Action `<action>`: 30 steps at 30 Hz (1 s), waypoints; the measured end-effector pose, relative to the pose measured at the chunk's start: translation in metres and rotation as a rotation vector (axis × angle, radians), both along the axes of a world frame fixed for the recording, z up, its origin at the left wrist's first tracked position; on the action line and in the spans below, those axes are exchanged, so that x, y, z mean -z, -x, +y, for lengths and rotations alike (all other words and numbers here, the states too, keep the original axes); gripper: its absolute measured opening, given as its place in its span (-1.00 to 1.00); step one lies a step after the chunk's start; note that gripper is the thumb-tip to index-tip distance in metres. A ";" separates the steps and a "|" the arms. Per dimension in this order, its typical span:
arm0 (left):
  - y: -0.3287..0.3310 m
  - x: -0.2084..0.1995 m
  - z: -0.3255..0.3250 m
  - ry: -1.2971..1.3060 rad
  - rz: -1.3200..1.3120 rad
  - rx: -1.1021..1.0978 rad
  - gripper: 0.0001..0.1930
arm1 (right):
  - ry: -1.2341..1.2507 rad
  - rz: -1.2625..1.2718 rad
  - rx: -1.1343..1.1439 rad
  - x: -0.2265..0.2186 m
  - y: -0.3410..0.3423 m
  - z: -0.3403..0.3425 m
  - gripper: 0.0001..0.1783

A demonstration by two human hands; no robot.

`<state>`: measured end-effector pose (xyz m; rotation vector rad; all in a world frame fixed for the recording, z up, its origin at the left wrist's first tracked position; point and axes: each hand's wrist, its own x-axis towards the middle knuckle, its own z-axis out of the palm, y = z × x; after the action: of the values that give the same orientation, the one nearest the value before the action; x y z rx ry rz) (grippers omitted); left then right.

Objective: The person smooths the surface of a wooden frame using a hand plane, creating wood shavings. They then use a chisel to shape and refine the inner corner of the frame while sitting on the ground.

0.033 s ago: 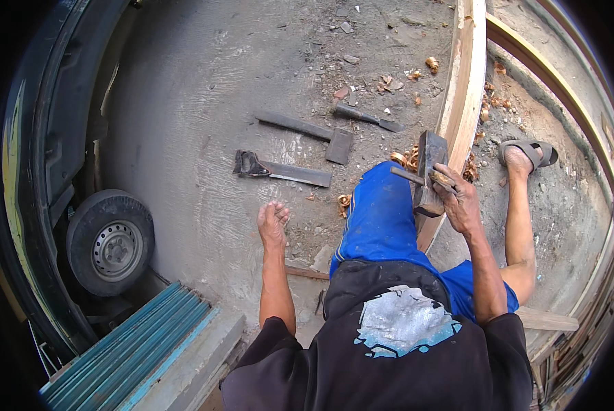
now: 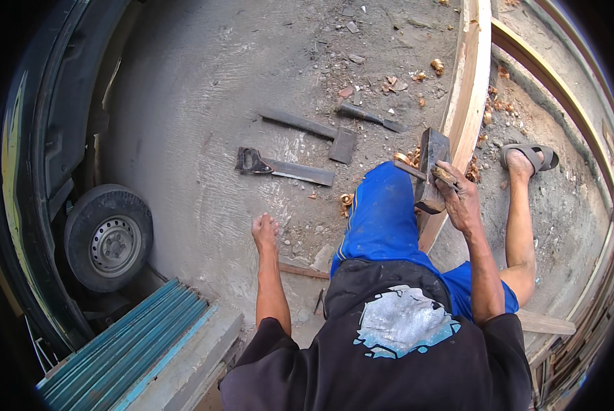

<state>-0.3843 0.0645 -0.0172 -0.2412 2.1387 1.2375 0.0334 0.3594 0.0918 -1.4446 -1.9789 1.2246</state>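
Right hand (image 2: 463, 202) grips dark, rectangular hand plane (image 2: 432, 151) | near left edge of pale timber beam (image 2: 469, 96) | left hand (image 2: 264, 229) half-curled, empty

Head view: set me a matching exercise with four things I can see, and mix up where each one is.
Column one:
1. Wooden hand plane
2. Handsaw
3. Wheel
4. Sandal

Column two:
A. Lying flat on the ground
B. On the person's right foot
C. Held in the right hand
D. At the picture's left, near the teal slats

Right pairs: 1-C, 2-A, 3-D, 4-B.
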 end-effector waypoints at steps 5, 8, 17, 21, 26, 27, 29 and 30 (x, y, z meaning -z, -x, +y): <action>-0.010 0.074 -0.176 1.088 0.103 0.132 0.11 | 0.115 -0.105 0.005 -0.002 0.060 0.004 -0.57; -0.044 0.065 -0.158 1.036 -0.077 -0.186 0.12 | -0.057 -0.622 -0.220 0.001 0.089 0.011 -0.53; -0.107 0.107 -0.202 0.695 -0.146 -0.615 -0.21 | -0.056 -0.671 -0.298 0.095 0.142 0.018 -0.71; -0.084 0.111 -0.168 0.372 0.085 -0.285 -0.34 | -0.017 -0.681 -0.305 0.095 0.142 0.024 -0.64; -0.065 -0.034 0.016 0.026 0.535 0.606 -0.50 | -0.254 -0.715 -0.317 0.065 0.121 0.009 -0.48; -0.062 -0.062 0.044 0.022 0.521 0.701 -0.58 | -0.233 -0.643 -0.223 0.040 0.117 -0.004 -0.44; -0.061 -0.118 0.092 -0.174 0.665 0.815 -0.70 | 0.135 -0.307 -0.128 0.008 0.121 -0.017 -0.34; -0.068 -0.131 0.109 -0.357 0.799 0.859 -0.75 | 0.503 -0.048 -0.114 0.005 0.119 -0.022 -0.28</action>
<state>-0.3165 0.1736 0.1137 1.3809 2.1256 1.2154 -0.0858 0.3369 0.0867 -1.6095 -1.8863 1.8526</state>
